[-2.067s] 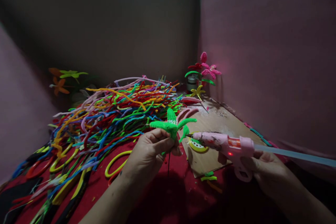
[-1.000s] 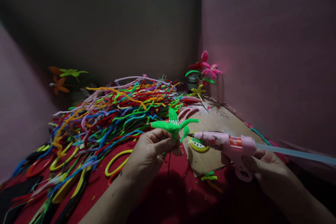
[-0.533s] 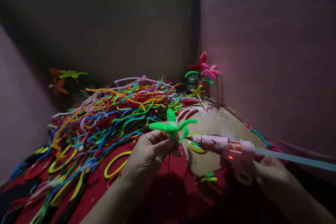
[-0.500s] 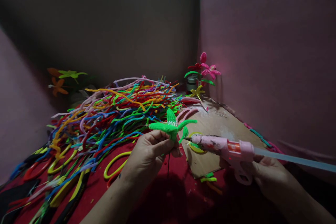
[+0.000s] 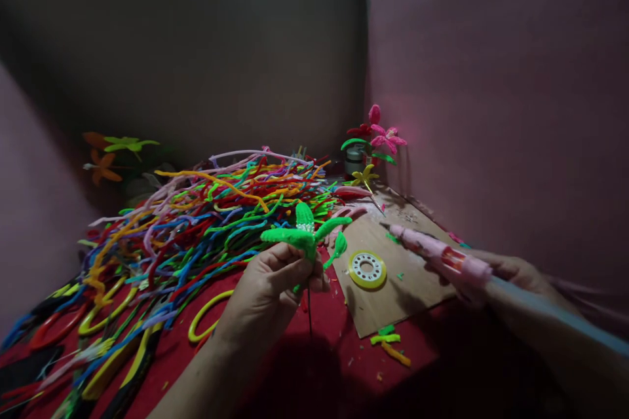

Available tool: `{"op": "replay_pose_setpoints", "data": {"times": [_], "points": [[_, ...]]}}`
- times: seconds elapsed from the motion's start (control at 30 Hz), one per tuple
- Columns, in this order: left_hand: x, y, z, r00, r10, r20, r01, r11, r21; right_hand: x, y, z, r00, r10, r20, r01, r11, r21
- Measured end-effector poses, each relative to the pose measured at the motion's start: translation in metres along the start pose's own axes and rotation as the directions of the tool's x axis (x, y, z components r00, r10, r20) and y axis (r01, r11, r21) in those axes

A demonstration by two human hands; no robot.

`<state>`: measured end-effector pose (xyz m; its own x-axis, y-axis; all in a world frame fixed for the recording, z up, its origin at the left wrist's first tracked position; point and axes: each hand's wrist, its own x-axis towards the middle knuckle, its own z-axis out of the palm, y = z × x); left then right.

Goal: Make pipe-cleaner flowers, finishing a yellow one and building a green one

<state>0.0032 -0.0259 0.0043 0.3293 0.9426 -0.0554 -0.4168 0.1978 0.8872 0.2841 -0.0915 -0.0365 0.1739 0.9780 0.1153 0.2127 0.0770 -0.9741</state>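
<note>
My left hand [image 5: 282, 278] pinches the base of a green pipe-cleaner flower [image 5: 305, 232] with spread petals and a pale band near its middle. A thin dark stem hangs straight down below the fingers. One small green petal [image 5: 338, 249] droops to the right of the flower. Over at the right, my right hand [image 5: 506, 275] is wrapped round a pink hot glue gun [image 5: 442, 254], its dark nozzle pointing left and a long clear glue stick [image 5: 555, 311] trailing from the back. The nozzle is apart from the flower.
A heap of colourful pipe cleaners [image 5: 221, 203] covers the left of the red cloth [image 5: 314, 380]. On a wooden board [image 5: 407, 294] lies a yellow tape roll [image 5: 367, 270]. Scissors [image 5: 130, 366] lie at front left. Finished pink flowers [image 5: 388, 137] stand by the wall.
My right hand has drawn the glue gun away from the flower, to the right, uncovering the tape roll. The flower in my left hand has shifted slightly left in view.
</note>
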Motion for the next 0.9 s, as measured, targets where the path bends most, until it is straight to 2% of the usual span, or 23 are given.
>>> {"op": "replay_pose_setpoints", "data": {"times": [0.07,0.1,0.17,0.2,0.23,0.33,0.43,0.5,0.57,0.6,0.67,0.7,0.73,0.77,0.8,0.83,0.9], "points": [[0.001,0.0,-0.001,1.0,0.002,-0.003,-0.002,1.0,0.003,0.016,0.003,-0.009,0.996,-0.074,0.054,0.084,0.976,-0.2],[0.001,0.0,-0.001,1.0,0.009,-0.001,-0.009,1.0,0.008,0.026,0.006,-0.013,0.984,-0.173,0.047,0.178,0.924,-0.339],[0.002,0.0,-0.002,1.0,0.024,0.01,-0.024,1.0,0.013,0.048,0.016,-0.019,0.932,-0.355,0.073,0.326,0.732,-0.598],[0.002,0.0,-0.002,0.999,0.033,0.017,-0.033,0.999,0.013,0.06,0.022,-0.021,0.909,-0.399,0.117,0.368,0.638,-0.677],[0.002,0.0,-0.002,0.999,0.04,0.022,-0.04,0.999,0.01,0.071,0.029,-0.022,0.891,-0.427,0.152,0.393,0.562,-0.728],[0.004,0.0,-0.003,0.999,0.047,0.027,-0.047,0.999,-0.005,0.101,0.047,-0.025,0.885,-0.422,0.195,0.377,0.407,-0.832],[0.004,0.0,-0.003,0.999,0.047,0.023,-0.047,0.999,-0.018,0.118,0.055,-0.027,0.866,-0.428,0.26,0.415,0.323,-0.85],[0.004,0.001,-0.003,0.998,0.056,0.012,-0.055,0.998,-0.035,0.116,0.05,-0.026,0.836,-0.476,0.272,0.444,0.296,-0.846],[0.003,0.001,-0.002,0.998,0.065,0.009,-0.065,0.997,-0.049,0.101,0.036,-0.018,0.815,-0.549,0.184,0.414,0.33,-0.848],[0.002,0.001,-0.002,0.998,0.066,0.013,-0.065,0.997,-0.049,0.089,0.027,-0.011,0.814,-0.572,0.098,0.378,0.394,-0.837],[0.001,0.001,-0.001,0.998,0.06,0.03,-0.059,0.997,-0.045,0.061,0.009,0.011,0.822,-0.566,-0.071,0.365,0.617,-0.697],[0.001,0.0,-0.001,0.997,0.059,0.04,-0.057,0.997,-0.046,0.047,0.0,0.025,0.878,-0.473,-0.077,0.361,0.758,-0.543],[0.0,0.0,-0.001,0.997,0.058,0.05,-0.055,0.997,-0.05,0.036,-0.007,0.039,0.942,-0.334,-0.027,0.304,0.887,-0.347],[-0.001,-0.001,-0.001,0.997,0.057,0.059,-0.054,0.997,-0.057,0.028,-0.013,0.053,0.978,-0.204,0.044,0.209,0.968,-0.139],[-0.001,-0.001,-0.001,0.996,0.056,0.068,-0.052,0.996,-0.066,0.024,-0.018,0.066,0.992,-0.108,0.069,0.104,0.993,0.063],[-0.002,-0.002,-0.001,0.996,0.053,0.075,-0.048,0.996,-0.074,0.023,-0.022,0.077,0.992,-0.063,0.108,0.037,0.972,0.232],[-0.004,-0.002,0.0,0.995,0.046,0.094,-0.038,0.996,-0.082,0.028,-0.027,0.091,0.972,-0.084,0.218,-0.039,0.863,0.504]]}}
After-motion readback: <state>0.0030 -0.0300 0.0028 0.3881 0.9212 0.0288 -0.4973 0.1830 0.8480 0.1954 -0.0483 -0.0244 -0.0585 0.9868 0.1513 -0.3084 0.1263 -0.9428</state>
